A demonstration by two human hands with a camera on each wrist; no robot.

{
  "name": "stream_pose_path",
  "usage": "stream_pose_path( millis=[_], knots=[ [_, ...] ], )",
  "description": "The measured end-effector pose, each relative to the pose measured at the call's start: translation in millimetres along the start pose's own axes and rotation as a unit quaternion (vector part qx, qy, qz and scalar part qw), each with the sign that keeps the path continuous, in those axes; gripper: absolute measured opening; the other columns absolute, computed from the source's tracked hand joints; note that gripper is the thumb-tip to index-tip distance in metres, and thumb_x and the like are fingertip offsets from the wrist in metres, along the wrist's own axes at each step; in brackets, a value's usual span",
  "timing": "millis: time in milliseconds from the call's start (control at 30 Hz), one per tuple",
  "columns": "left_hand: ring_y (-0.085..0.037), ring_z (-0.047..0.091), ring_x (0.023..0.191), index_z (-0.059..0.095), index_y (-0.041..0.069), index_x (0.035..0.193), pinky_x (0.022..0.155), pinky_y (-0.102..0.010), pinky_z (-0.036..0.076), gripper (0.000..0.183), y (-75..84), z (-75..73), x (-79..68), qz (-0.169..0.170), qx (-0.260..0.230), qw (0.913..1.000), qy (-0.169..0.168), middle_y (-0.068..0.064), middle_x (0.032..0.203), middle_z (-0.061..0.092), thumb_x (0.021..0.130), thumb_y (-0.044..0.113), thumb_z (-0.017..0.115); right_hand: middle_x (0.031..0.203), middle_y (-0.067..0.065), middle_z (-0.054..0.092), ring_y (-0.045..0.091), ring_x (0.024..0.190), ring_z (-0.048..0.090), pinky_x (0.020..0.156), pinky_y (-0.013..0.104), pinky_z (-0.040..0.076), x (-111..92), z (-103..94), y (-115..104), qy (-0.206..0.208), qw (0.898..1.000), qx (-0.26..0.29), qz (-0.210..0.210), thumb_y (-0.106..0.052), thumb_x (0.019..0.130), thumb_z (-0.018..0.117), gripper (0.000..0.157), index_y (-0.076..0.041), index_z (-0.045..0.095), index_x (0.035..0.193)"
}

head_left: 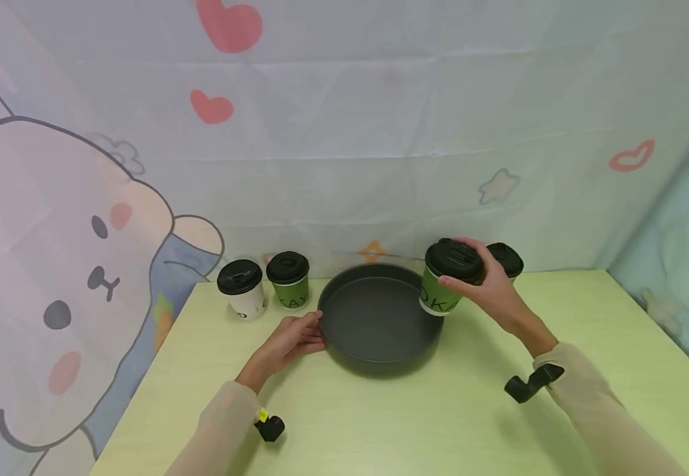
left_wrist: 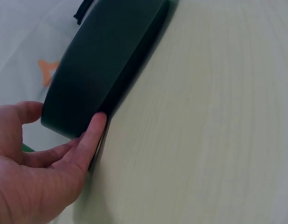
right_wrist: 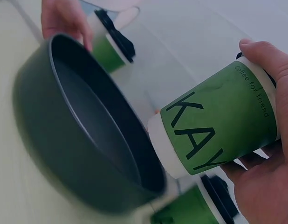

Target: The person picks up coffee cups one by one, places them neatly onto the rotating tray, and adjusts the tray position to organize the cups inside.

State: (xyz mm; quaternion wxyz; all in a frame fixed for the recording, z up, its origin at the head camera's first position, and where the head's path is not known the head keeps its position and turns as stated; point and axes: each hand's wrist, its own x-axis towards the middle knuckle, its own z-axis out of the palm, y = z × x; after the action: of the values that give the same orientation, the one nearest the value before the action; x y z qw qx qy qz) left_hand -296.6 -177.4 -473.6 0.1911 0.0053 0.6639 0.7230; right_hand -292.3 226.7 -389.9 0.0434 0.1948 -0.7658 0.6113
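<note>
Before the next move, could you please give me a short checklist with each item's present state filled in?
1. Right hand gripping the held cup: ok.
2. Lid on that cup: ok.
3. Left hand on the pan: ok, at its left edge.
4. Held cup clear of the pan's rim: cannot tell; they overlap in the head view.
5. Right hand free: not ok.
6. Held cup's contents: cannot tell.

Pan (head_left: 380, 324) between cups (head_left: 292, 295), table (head_left: 374, 423) beneath

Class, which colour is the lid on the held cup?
The lid is black, clearest in the head view.
</note>
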Motion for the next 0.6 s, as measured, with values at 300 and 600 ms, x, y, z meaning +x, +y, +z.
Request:
stream_pose_path(
  millis=[300, 600],
  knots=[
    [-0.02, 0.071, 0.09, 0.055, -0.017, 0.13, 0.091, -0.036, 0.061, 0.049, -2.5, 1.6, 1.8, 0.0, 0.006, 1.0, 0.005, -0.018, 0.105, 0.064, 0.109, 0.028, 0.054, 0.15, 0.012, 0.047, 0.029, 0.129, 0.056, 0.095, 0.034, 0.056, 18, 51.7, 5, -0.039, 0.998, 0.041, 0.01, -0.021, 0.094, 0.08, 0.077, -0.028, 0.037, 0.158],
    [-0.019, 0.071, 0.091, 0.055, -0.016, 0.131, 0.093, -0.037, 0.06, 0.051, -2.8, -1.4, 0.8, 0.001, 0.009, 1.0, 0.0, -0.018, 0.107, 0.066, 0.109, 0.03, 0.054, 0.147, 0.004, 0.05, 0.026, 0.13, 0.055, 0.104, 0.049, 0.049, 28, 92.1, 11, -0.063, 0.997, 0.033, -0.001, -0.027, 0.091, 0.083, 0.077, -0.031, 0.041, 0.155]
  ],
)
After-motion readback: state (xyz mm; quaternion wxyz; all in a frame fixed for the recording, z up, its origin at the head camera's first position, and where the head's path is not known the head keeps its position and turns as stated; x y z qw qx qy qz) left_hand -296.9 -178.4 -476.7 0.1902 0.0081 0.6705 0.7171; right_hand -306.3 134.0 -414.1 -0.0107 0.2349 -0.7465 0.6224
